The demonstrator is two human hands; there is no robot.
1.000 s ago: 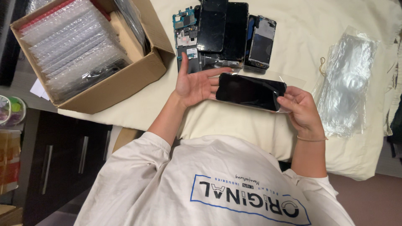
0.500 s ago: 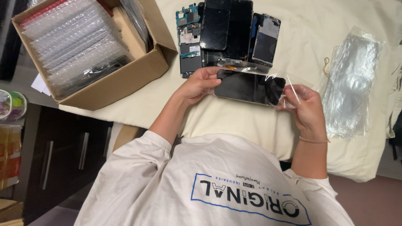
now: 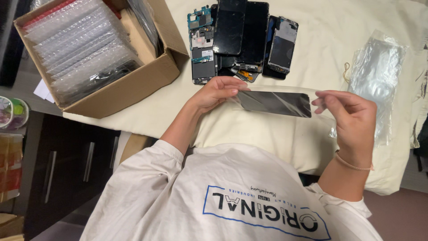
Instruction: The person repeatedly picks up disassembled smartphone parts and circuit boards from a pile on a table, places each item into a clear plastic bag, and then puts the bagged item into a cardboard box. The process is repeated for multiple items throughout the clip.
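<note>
Glossy black phone screen (image 3: 274,103) in clear sleeve, both hands (image 3: 218,91) (image 3: 350,118) pinching ends.

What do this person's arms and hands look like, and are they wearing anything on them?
Both hands are bare, with no gloves or rings that show. The left hand and forearm are uncovered up to a loose off-white sleeve bunched near the elbow. The right hand has a thin light band at the wrist, above another off-white sleeve.
</note>
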